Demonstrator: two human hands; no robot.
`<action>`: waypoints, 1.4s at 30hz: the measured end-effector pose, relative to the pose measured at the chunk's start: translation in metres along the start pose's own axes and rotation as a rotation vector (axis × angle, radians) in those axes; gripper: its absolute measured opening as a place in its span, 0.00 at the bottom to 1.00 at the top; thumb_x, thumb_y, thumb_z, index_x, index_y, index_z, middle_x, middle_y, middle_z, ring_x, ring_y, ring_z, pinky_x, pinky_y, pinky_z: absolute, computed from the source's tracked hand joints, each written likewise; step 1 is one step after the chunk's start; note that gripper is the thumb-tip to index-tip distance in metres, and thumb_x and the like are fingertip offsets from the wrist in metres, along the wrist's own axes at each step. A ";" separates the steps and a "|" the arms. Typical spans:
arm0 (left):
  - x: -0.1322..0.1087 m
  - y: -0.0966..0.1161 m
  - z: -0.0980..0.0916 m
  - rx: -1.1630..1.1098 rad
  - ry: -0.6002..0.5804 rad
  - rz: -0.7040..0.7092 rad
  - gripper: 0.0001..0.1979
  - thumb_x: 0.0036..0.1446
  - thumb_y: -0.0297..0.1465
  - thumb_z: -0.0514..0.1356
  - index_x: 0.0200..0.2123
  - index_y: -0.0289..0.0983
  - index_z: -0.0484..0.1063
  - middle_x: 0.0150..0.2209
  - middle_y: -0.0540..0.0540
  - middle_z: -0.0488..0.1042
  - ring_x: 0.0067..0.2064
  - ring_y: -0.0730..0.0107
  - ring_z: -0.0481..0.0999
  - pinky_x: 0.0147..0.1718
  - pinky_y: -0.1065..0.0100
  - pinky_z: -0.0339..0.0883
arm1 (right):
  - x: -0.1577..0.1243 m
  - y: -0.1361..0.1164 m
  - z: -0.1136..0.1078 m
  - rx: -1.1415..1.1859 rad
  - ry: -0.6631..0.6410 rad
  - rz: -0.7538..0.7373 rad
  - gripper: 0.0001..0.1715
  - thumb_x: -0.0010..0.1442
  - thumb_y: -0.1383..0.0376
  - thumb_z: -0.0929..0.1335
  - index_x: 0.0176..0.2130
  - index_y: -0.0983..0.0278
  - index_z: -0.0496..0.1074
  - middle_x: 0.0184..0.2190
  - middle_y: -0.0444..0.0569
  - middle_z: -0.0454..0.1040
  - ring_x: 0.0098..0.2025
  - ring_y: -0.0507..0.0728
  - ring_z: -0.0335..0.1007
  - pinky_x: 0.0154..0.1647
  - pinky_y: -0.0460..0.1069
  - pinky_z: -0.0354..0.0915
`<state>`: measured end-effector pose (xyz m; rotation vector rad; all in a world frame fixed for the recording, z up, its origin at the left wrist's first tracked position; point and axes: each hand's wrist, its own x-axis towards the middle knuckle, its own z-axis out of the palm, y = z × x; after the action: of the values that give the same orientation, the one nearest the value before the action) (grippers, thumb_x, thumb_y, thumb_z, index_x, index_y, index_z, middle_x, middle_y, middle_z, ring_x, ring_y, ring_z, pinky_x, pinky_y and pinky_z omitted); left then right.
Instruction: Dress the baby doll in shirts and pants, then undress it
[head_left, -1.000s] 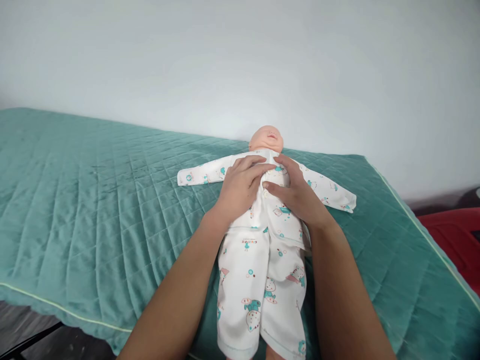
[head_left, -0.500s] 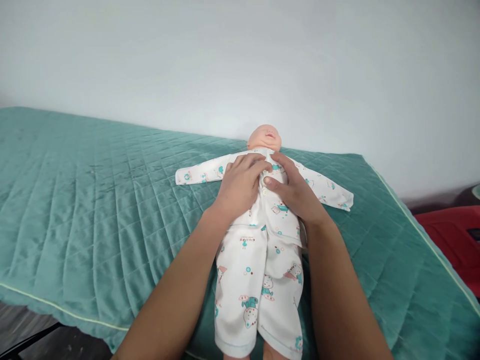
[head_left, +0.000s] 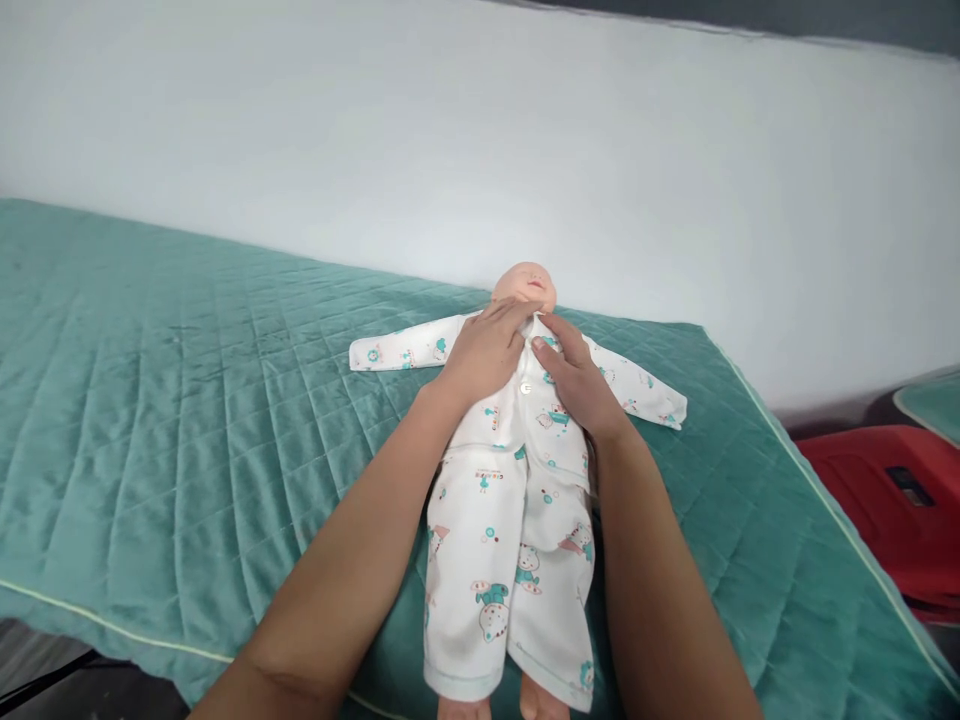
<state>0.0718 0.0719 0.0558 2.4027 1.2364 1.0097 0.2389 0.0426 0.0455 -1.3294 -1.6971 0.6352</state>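
A baby doll (head_left: 526, 284) lies on its back on the teal quilted bed cover (head_left: 187, 400), dressed in a white printed shirt (head_left: 536, 410) and matching trousers (head_left: 495, 590). Both my hands rest on the doll's upper chest, just under its chin. My left hand (head_left: 484, 355) pinches the left edge of the shirt front near the collar. My right hand (head_left: 571, 375) pinches the right edge beside it, thumb at the top button. A fastened button shows just below my fingers. The doll's sleeves spread out to either side, and its bare feet (head_left: 499, 708) peek out at the bottom.
A pale wall (head_left: 480, 150) runs behind the bed. Off the bed's right edge stands a red plastic object (head_left: 885, 500), with a teal-covered corner (head_left: 930, 400) behind it. Dark floor shows at the lower left (head_left: 67, 680).
Both hands have slid up the shirt front from mid-chest to the collar. The view has tilted slightly, so the doll sits a little lower.
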 end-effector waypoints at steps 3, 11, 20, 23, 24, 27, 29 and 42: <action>0.002 -0.001 0.000 -0.003 -0.005 -0.053 0.26 0.65 0.26 0.44 0.64 0.41 0.66 0.66 0.47 0.69 0.68 0.63 0.64 0.67 0.55 0.59 | -0.002 -0.003 0.000 -0.002 0.005 0.030 0.33 0.64 0.43 0.65 0.62 0.53 0.67 0.68 0.49 0.62 0.71 0.63 0.52 0.74 0.63 0.47; 0.004 -0.002 0.002 -0.029 -0.033 -0.117 0.25 0.67 0.28 0.44 0.63 0.41 0.68 0.67 0.49 0.67 0.68 0.63 0.62 0.68 0.55 0.56 | -0.003 -0.006 0.000 -0.007 0.012 0.070 0.29 0.64 0.46 0.66 0.60 0.52 0.68 0.67 0.49 0.63 0.70 0.63 0.54 0.73 0.63 0.47; 0.003 0.000 0.002 0.008 -0.032 -0.140 0.24 0.69 0.29 0.44 0.63 0.39 0.68 0.67 0.46 0.66 0.68 0.62 0.63 0.67 0.54 0.57 | 0.009 0.001 0.000 -0.030 0.021 0.091 0.27 0.64 0.45 0.66 0.58 0.51 0.73 0.65 0.48 0.65 0.71 0.63 0.53 0.74 0.64 0.46; 0.003 -0.001 0.003 0.009 -0.029 -0.133 0.24 0.69 0.30 0.44 0.64 0.40 0.67 0.68 0.47 0.66 0.68 0.62 0.63 0.67 0.55 0.57 | 0.011 0.001 0.000 -0.033 0.021 0.120 0.28 0.64 0.45 0.66 0.59 0.50 0.73 0.67 0.46 0.63 0.71 0.63 0.52 0.74 0.65 0.45; 0.003 -0.002 0.003 0.001 -0.026 -0.132 0.24 0.69 0.30 0.44 0.64 0.40 0.67 0.68 0.47 0.66 0.68 0.62 0.64 0.68 0.55 0.57 | 0.011 0.001 0.000 -0.033 0.023 0.117 0.28 0.64 0.45 0.66 0.59 0.50 0.73 0.67 0.46 0.63 0.71 0.63 0.52 0.74 0.65 0.44; 0.004 -0.004 0.004 -0.039 -0.010 -0.108 0.24 0.69 0.30 0.45 0.63 0.40 0.68 0.67 0.48 0.68 0.67 0.63 0.64 0.68 0.57 0.55 | 0.010 0.002 -0.001 -0.030 0.020 0.077 0.29 0.65 0.46 0.65 0.60 0.51 0.72 0.68 0.46 0.63 0.72 0.63 0.52 0.74 0.65 0.45; 0.004 -0.005 0.003 -0.076 0.009 -0.075 0.23 0.69 0.31 0.45 0.62 0.39 0.70 0.66 0.48 0.69 0.67 0.65 0.66 0.68 0.60 0.55 | 0.009 0.004 -0.002 -0.019 0.014 0.032 0.29 0.65 0.45 0.65 0.60 0.51 0.72 0.67 0.46 0.65 0.71 0.62 0.53 0.74 0.64 0.46; -0.052 -0.068 -0.024 0.352 -0.028 -0.284 0.27 0.72 0.40 0.41 0.70 0.41 0.60 0.70 0.43 0.63 0.70 0.56 0.60 0.70 0.51 0.44 | -0.027 0.061 -0.030 -0.526 0.196 0.052 0.34 0.69 0.49 0.57 0.66 0.60 0.66 0.71 0.56 0.60 0.73 0.66 0.51 0.72 0.69 0.46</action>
<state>-0.0076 0.0699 0.0145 2.3733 1.8102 0.7208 0.2973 0.0322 0.0023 -1.7380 -1.7329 0.0719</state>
